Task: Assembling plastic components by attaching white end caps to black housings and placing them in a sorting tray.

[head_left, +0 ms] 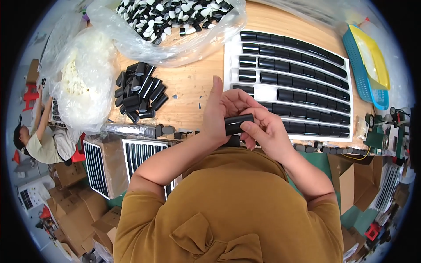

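Note:
A glossy black cylindrical tube (238,124) lies between my two hands, held just above the table's near edge. My right hand (272,133) is closed round its right end, with the thumb pressing on the side. Around the other end sits my left hand (215,113); its thumb points up and its fingers run behind the tube, partly hidden by my right hand. Directly to the right, a white tray (265,92) carries rows of similar black tubes (302,81), with a gap in some rows. A loose pile of black tubes (141,93) lies left of my hands.
An open clear plastic bag (188,55) at the back holds many small black and white pieces. Another plastic bag (83,87) stands left. Blue and yellow baskets (366,65) are at far right. Cardboard boxes (79,215) stand below, and another person (44,142) works at left.

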A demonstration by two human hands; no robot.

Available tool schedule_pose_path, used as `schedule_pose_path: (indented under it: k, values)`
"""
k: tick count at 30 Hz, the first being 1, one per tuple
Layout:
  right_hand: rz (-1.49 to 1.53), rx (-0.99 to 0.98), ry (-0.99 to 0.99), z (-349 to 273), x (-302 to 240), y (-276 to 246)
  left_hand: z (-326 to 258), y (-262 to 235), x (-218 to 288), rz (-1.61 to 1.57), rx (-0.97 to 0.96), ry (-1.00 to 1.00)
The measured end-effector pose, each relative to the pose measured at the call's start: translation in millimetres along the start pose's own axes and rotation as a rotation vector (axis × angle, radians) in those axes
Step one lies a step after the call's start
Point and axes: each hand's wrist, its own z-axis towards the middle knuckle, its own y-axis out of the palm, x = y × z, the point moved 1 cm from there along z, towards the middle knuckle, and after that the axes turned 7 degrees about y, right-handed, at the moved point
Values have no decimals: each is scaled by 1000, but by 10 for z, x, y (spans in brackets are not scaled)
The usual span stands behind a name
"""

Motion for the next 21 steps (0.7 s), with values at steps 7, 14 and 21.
schedule_pose_path:
  k: [7,14,21]
  values:
    - [-131,61,-81,141,28,-176,141,-92,15,81,-55,2]
    - [-697,724,-224,303,202,-947,336,-475,521,551,407,603]
    - [-1168,925,-504,356,237,-737,341,-649,574,537,450,597]
